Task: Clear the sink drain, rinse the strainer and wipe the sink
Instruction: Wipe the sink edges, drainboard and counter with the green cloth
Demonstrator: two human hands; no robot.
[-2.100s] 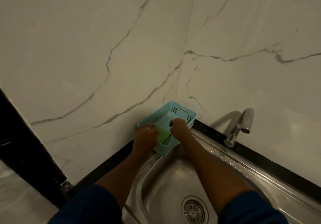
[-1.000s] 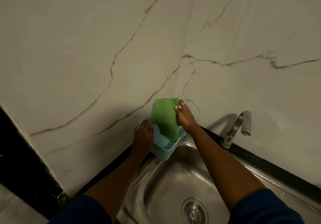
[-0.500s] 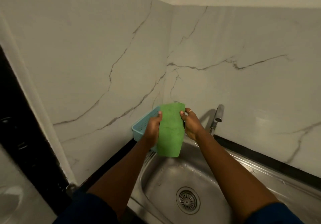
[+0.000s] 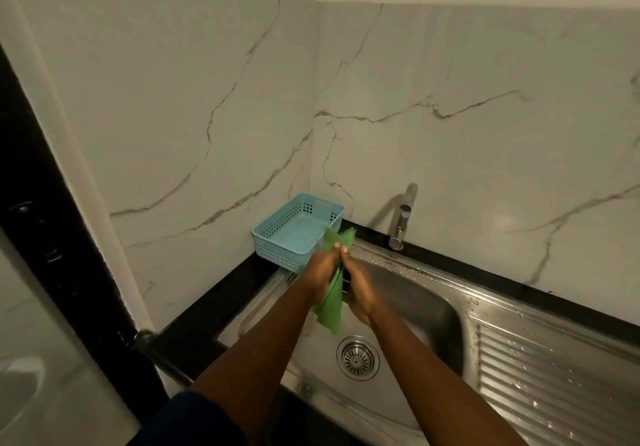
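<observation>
A green cloth (image 4: pixel 330 308) hangs above the steel sink (image 4: pixel 426 310), pressed between both palms. My left hand (image 4: pixel 320 274) and my right hand (image 4: pixel 358 289) face each other and grip it, with its top corners sticking out above the fingers. The round metal strainer (image 4: pixel 357 357) sits in the drain at the bottom of the basin, below the cloth's lower tip. The basin's back rim is wet with drops.
A light blue plastic basket (image 4: pixel 277 243) stands in the corner on the black counter (image 4: pixel 204 321). A chrome tap (image 4: pixel 401 218) rises behind the basin. A ribbed drainboard (image 4: pixel 554 376) lies to the right. Marble walls close in the back and left.
The right hand lifted the green cloth out of the basket, the left hand joined it, and both hands have come down over the basin and closed together on the cloth.
</observation>
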